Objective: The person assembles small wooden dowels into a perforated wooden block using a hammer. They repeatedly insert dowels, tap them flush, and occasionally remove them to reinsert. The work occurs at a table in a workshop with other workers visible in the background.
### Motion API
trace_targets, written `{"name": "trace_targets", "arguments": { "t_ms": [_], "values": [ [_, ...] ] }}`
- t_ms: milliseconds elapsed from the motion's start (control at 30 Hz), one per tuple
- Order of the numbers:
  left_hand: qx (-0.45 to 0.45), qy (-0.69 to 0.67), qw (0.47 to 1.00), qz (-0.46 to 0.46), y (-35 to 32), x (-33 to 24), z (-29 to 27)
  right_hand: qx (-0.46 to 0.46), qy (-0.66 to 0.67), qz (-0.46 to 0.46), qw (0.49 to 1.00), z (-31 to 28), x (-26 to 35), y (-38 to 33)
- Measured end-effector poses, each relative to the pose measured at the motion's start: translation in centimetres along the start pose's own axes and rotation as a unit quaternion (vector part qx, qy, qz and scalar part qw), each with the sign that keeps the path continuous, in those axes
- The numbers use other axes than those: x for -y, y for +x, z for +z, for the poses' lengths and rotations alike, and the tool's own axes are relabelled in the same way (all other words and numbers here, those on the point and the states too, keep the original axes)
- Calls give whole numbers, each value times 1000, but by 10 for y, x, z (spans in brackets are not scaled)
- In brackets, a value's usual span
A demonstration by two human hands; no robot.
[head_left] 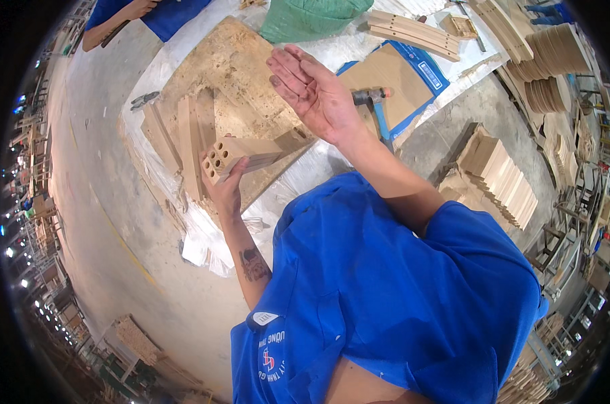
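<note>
My left hand (227, 192) grips a bundle of wooden bars (254, 153) whose near end shows several round holes. The bundle is tilted over a worn wooden board (234, 71), with its far end toward the board's right edge. My right hand (313, 94) is raised above the board, palm showing and fingers stretched out, holding nothing. Left of the bundle, more wooden bars (189, 141) lie on the board. A hammer with a blue handle (380, 120) rests on a cardboard sheet (396, 77) beyond my right wrist. Pliers (145, 99) lie at the board's left edge.
A green sack (311, 19) and curved wooden pieces with holes (412, 35) are at the far side. Stacked wooden pieces (498, 176) stand on the floor to the right, with round wooden discs (557, 50) farther off. Another person's arm (120, 21) shows at far left.
</note>
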State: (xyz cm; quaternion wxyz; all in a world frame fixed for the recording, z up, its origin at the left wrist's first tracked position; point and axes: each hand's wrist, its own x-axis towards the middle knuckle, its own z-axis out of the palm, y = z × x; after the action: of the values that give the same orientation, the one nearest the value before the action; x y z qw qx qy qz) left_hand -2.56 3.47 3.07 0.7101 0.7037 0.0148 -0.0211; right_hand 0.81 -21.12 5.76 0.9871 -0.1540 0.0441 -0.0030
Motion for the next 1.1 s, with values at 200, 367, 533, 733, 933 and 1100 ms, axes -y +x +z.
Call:
{"name": "trace_targets", "arguments": {
  "t_ms": [200, 367, 533, 733, 933, 1100],
  "values": [
    [-2, -44, 999, 9, -2, 3, 0, -8, -56, 30, 998, -12, -1, -5],
    [-1, -10, 1000, -3, -1, 3, -2, -55, -77, 38, 995, -13, -4, -7],
    [-6, -27, 1000, -11, -1, 5, -3, -41, -44, 55, 997, 1, -3, -8],
    [-1, -17, 1000, -7, 0, 4, -3, -14, -46, 56, 997, 10, -1, -8],
    [-5, -26, 1000, -11, 0, 4, -1, -9, -40, 57, 998, -1, -5, -8],
    [-6, -37, 999, -11, -1, 7, -4, 59, 98, 98, 989, 6, -1, -9]
  ]
}}
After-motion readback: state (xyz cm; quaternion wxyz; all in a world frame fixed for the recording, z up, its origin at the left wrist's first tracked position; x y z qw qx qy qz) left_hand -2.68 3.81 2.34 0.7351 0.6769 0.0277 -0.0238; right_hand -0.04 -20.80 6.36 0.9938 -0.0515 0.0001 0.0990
